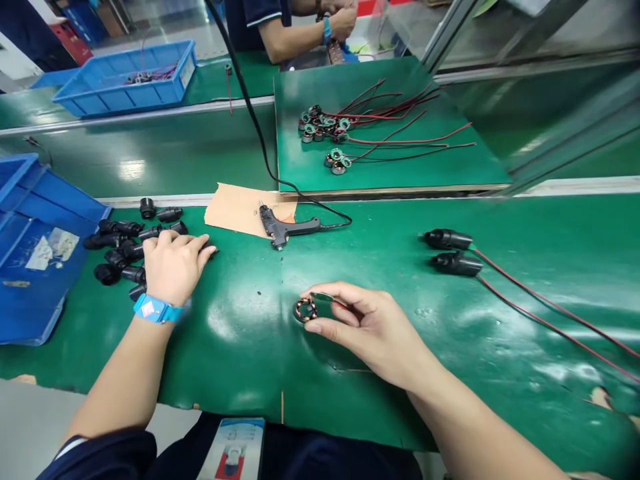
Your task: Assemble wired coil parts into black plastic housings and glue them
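Note:
A small ring-shaped stator with copper windings [306, 310] is pinched between the thumb and fingers of my right hand [370, 327]. A small round circuit board [323, 297] sits against its fingertips, and a bit of red wire shows by the palm. On the left, my left hand [173, 263] reaches over a pile of black plastic housings [120, 257]. Its thumb and forefinger close around one dark housing [213, 249] at the pile's right side, mostly hidden by the fingers.
A black glue gun [287, 227] lies on cardboard [230, 210], its cable running upward. Two black housings with red wires [455, 263] lie at right. Wired stators [325, 127] rest on a raised green board. Blue bins [40, 253] stand left; a co-worker's arm [295, 40] is behind.

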`<state>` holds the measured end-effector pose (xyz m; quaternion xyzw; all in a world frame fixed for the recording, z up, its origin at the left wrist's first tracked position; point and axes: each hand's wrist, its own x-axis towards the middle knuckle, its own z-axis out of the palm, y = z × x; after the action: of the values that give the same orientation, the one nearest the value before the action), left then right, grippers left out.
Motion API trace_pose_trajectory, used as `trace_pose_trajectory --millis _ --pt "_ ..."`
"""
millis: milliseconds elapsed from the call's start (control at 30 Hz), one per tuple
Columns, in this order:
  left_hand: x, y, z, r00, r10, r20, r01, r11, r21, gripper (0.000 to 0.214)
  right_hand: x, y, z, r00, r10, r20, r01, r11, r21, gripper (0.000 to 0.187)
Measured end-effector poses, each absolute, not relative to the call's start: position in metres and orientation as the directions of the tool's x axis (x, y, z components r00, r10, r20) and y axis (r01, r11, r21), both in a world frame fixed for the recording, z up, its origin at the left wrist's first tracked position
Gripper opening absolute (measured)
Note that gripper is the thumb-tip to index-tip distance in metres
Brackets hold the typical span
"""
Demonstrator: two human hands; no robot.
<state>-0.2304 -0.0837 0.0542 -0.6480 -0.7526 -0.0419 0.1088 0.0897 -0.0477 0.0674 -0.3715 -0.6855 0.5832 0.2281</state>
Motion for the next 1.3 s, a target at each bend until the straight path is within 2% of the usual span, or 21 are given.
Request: trace_pose_trajectory --millis 133,233,300,367,400,467,633,800,900,1000,1067,1167,1300 --pt "-0.205 -0.09 0.053 0.013 0.999 0.05 0.998 -0.017 0.067 0.017 0.096 -0.045 0.069 -0.592 0.805 -0.052 0.262 0.13 -0.956 0.028" --pt "-0.186 -0.096 0.049 0.075 0.993 0.094 0.959 -0.098 0.267 0.019 0.104 -0.039 0.067 -0.562 0.826 0.047 0.296 0.253 -0.921 0.026" --pt "-0.171 -0.101 0.046 0.088 0.988 0.13 0.836 -0.144 0.529 0.034 0.11 -0.034 0.065 -0.525 0.84 0.137 0.337 0.353 -0.873 0.026" --pt "-0.157 -0.105 0.043 0.117 0.989 0.089 0.614 -0.142 0.776 0.048 0.117 -0.029 0.063 -0.471 0.86 0.199 0.389 0.404 -0.828 0.027" --pt "-0.15 -0.107 0.042 0.15 0.987 0.05 0.511 -0.121 0.851 0.054 0.119 -0.026 0.062 -0.447 0.872 0.2 0.409 0.398 -0.821 0.029" --pt "-0.141 -0.109 0.04 0.23 0.973 -0.005 0.403 -0.09 0.911 0.061 0.12 -0.024 0.061 -0.443 0.885 0.145 0.412 0.345 -0.843 0.031" --pt "-0.138 -0.109 0.037 0.313 0.948 -0.051 0.424 -0.092 0.901 0.07 0.103 -0.031 0.058 -0.586 0.81 -0.032 0.326 0.2 -0.924 0.026" --pt "-0.138 -0.108 0.037 0.305 0.952 -0.013 0.454 -0.133 0.881 0.072 0.087 -0.044 0.053 -0.684 0.725 -0.087 0.274 0.144 -0.951 0.027" --pt "-0.135 -0.109 0.035 0.257 0.965 0.059 0.498 -0.184 0.848 0.069 0.087 -0.046 0.053 -0.668 0.742 -0.066 0.255 0.144 -0.956 0.026" --pt "-0.131 -0.11 0.032 0.218 0.969 0.113 0.568 -0.22 0.793 0.046 0.09 -0.044 0.054 -0.546 0.838 -0.009 0.254 0.155 -0.955 0.025" --pt "-0.127 -0.11 0.03 0.182 0.972 0.152 0.611 -0.233 0.757 0.039 0.091 -0.045 0.056 -0.511 0.859 0.007 0.259 0.161 -0.952 0.026" --pt "-0.12 -0.11 0.028 0.136 0.963 0.231 0.69 -0.259 0.676 0.042 0.088 -0.051 0.056 -0.591 0.807 -0.001 0.265 0.193 -0.945 0.025" --pt "-0.116 -0.108 0.027 0.155 0.947 0.281 0.738 -0.3 0.605 0.032 0.082 -0.057 0.052 -0.672 0.737 0.066 0.269 0.326 -0.906 0.024"
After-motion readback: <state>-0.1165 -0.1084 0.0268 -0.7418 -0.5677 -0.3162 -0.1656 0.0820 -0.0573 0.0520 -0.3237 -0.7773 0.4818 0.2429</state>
